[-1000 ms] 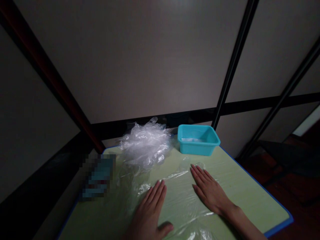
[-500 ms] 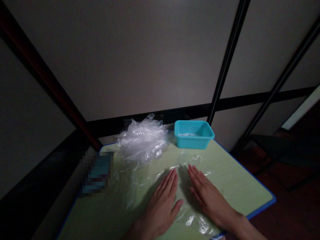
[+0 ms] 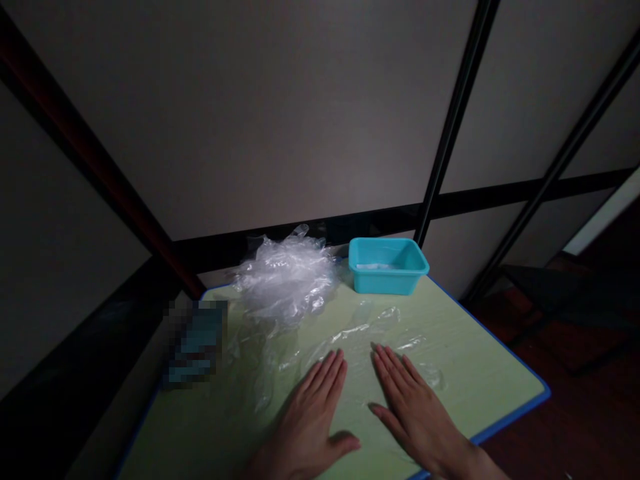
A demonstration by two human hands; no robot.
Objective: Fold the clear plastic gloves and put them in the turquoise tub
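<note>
A thin clear disposable plastic glove [image 3: 357, 340] lies spread on the pale green table, its finger parts pointing away and to the right. My left hand [image 3: 313, 413] rests flat at its left part, fingers straight and thumb out to the side. My right hand [image 3: 413, 403] lies flat on the right part, palm down, with its fingers extended. Neither hand grips anything. Beyond my left hand is a crumpled heap of clear plastic gloves [image 3: 287, 277], with a loose clear piece [image 3: 265, 380] lying in front of it.
A turquoise plastic tub [image 3: 387, 283] stands at the back of the table [image 3: 480, 360], with something white inside. A pixelated item [image 3: 195, 350] lies at the left edge. Close behind the table rises a panelled wall [image 3: 300, 120]. A dark chair [image 3: 560, 300] is at the right.
Both hands have slid back toward me across the plastic. The glove looks flatter and its finger parts show more plainly. The heap and tub have not moved.
</note>
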